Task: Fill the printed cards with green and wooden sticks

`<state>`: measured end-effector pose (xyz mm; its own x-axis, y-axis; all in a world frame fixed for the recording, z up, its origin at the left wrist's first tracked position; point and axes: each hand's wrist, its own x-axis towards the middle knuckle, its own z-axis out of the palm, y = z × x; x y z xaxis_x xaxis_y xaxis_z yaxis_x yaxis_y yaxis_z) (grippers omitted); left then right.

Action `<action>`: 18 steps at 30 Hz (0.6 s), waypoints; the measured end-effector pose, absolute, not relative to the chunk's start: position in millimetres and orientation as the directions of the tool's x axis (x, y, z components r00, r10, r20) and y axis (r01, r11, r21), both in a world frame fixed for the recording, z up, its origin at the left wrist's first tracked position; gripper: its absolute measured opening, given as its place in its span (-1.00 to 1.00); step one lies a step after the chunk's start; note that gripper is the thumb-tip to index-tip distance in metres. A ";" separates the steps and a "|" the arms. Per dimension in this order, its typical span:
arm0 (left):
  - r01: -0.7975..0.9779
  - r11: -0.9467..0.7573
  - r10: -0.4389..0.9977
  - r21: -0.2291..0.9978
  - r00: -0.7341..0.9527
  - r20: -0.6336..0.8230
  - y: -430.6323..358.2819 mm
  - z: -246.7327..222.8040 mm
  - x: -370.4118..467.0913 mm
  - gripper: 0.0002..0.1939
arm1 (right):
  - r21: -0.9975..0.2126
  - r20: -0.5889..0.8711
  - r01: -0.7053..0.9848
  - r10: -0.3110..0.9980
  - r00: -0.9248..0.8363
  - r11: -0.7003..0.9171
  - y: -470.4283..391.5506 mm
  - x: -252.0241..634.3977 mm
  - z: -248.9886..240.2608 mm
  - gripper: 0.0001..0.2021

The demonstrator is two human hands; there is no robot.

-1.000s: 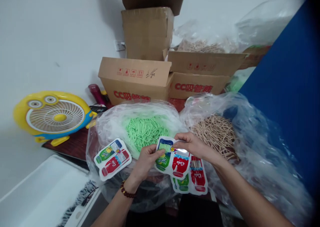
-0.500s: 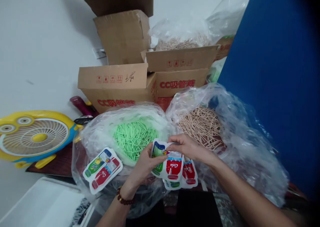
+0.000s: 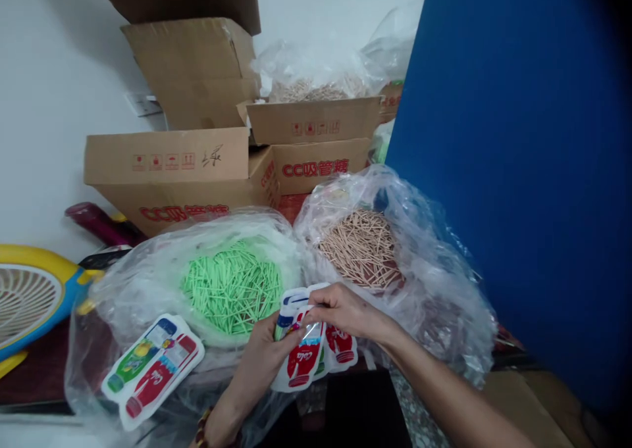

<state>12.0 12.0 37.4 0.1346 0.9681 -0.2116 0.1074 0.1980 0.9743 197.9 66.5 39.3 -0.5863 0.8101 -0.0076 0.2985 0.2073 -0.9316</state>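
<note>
**One packet mid-handling, plenty of sticks loose**

Left hand point(image 3: 266, 348) and right hand point(image 3: 342, 308) both pinch one printed packet point(image 3: 300, 361) — nearer and right of the green sticks point(image 3: 232, 289). It seems unfinished; whether the others are done, I cannot tell. Also: one left packet point(image 3: 153, 369), at least one half-hidden packet point(image 3: 344, 349) right — two piles, green and tan sticks point(image 3: 362, 247).

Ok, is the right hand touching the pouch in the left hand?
Touching. The head view shows the right hand gripping the upper part of the pouch.
</note>
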 end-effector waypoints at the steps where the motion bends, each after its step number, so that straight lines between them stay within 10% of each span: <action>1: 0.120 0.188 0.968 0.975 0.147 -0.205 11.9 36.5 11.7 -0.76 | -0.929 -0.010 0.305 0.810 -0.586 0.209 65.4 197.9 37.0 -0.71; 8: 0.105 0.246 0.949 0.964 0.174 -0.261 12.5 29.2 8.6 -0.77 | -0.932 -0.029 0.323 0.852 -0.523 0.167 100.5 233.2 20.5 -0.65; 11: 0.106 0.275 0.941 0.955 0.174 -0.290 13.1 26.8 4.9 -0.75 | -0.710 0.027 0.698 0.994 -0.107 0.095 140.5 264.6 10.1 -0.71; 18: 0.015 0.327 0.934 0.945 0.148 -0.326 14.7 17.7 1.3 -0.71 | -0.508 0.024 0.862 1.000 0.013 0.001 197.6 266.7 -2.5 -0.73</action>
